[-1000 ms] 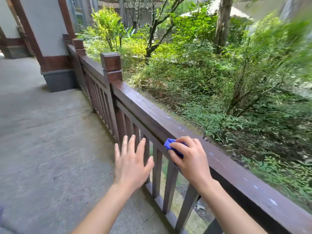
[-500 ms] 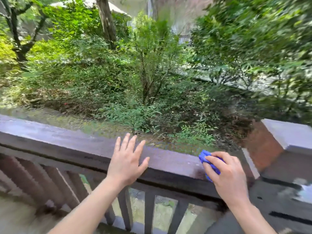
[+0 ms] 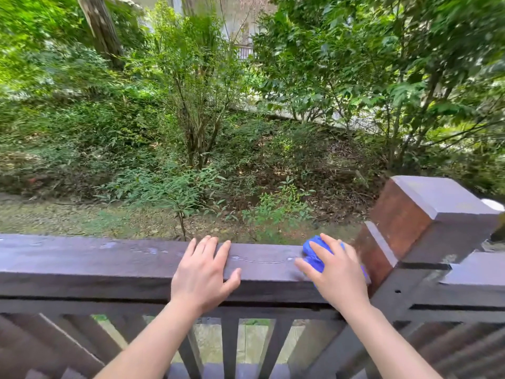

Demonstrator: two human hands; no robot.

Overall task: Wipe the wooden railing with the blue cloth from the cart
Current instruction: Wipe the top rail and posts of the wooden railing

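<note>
Blue cloth (image 3: 314, 254) bunched under right hand (image 3: 334, 272), pressed on wooden railing (image 3: 109, 258) beside post (image 3: 415, 222); left hand (image 3: 203, 272) flat, fingers spread

My left grip (image 3: 203, 272) lies flat, palm down, fingers (image 3: 216, 251) spread and pointing forward, thumb angled out to the right. My right grip (image 3: 332, 272) is cupped, palm down, fingers curled over a bunched blue cloth (image 3: 314, 251). Both bare forearms rise from the lower edge, converging slightly toward the wrists.
</note>
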